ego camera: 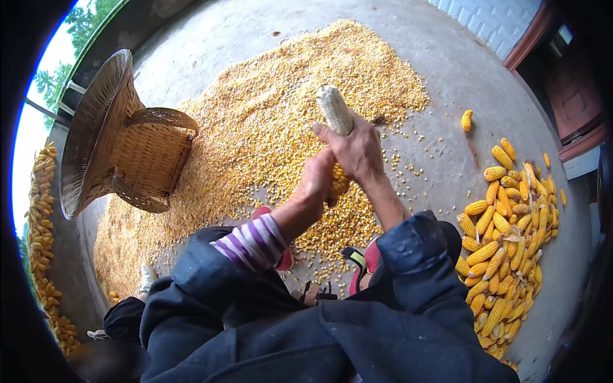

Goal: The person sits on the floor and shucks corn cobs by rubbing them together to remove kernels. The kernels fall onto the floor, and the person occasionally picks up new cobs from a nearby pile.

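My right hand (360, 149) is wrapped around a pale, bare corncob (334, 111), whose stripped end points up and away from me. Just below and to the left, my left hand (313, 176) grips yellow corn (340, 178) with kernels on it. The two hands touch. My fingers hide whether the bare cob and the yellow part are two ears or one. Beneath both hands, loose corn kernels (268, 119) lie in a wide layer on the concrete floor, reaching back between my red shoes (371, 256).
To my right is a heap of unshelled corn ears (503, 244), with one stray ear (466, 120) beyond it. A wicker basket (148, 148) rests on the kernels at left. More ears (43, 215) line the low wall. Another person's dark sleeve (123, 318) shows at lower left.
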Motion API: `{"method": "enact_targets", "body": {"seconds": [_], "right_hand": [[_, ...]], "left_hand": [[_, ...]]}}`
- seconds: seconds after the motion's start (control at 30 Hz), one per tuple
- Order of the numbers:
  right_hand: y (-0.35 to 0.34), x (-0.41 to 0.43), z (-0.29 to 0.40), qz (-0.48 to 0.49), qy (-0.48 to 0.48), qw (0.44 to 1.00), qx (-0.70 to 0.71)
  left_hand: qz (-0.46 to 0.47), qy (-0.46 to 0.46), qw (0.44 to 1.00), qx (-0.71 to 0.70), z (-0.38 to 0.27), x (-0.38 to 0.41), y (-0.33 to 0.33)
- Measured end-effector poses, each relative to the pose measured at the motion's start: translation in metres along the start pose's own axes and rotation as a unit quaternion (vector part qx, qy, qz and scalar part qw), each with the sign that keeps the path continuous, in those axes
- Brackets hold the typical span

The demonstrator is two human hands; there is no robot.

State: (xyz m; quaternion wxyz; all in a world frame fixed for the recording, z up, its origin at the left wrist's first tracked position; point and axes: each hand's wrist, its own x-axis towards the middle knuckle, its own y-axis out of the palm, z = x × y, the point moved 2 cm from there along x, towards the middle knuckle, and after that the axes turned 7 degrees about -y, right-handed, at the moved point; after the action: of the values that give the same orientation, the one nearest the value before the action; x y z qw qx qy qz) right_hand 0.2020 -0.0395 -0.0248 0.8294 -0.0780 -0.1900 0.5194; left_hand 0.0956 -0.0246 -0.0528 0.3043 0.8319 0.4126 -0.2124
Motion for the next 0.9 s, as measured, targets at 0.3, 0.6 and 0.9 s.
{"method": "enact_targets", "body": {"seconds": [0.3, 0.6, 0.9], "right_hand": [[-0.007, 0.006, 0.007, 0.025, -0.013, 0.977, 0.21], [-0.003, 0.01, -0.02, -0.115, -0.01, 0.992, -0.043], [0.01, -0.013, 0.02, 0.003, -0.107, 0.992, 0.068]], "left_hand": [[0.041, -0.005, 0.999, -0.019, -0.017, -0.001, -0.01], [0.038, -0.012, 0.999, 0.006, -0.002, -0.004, 0.005], [-0.037, 0.011, 0.995, -0.095, -0.018, -0.007, 0.004]]}}
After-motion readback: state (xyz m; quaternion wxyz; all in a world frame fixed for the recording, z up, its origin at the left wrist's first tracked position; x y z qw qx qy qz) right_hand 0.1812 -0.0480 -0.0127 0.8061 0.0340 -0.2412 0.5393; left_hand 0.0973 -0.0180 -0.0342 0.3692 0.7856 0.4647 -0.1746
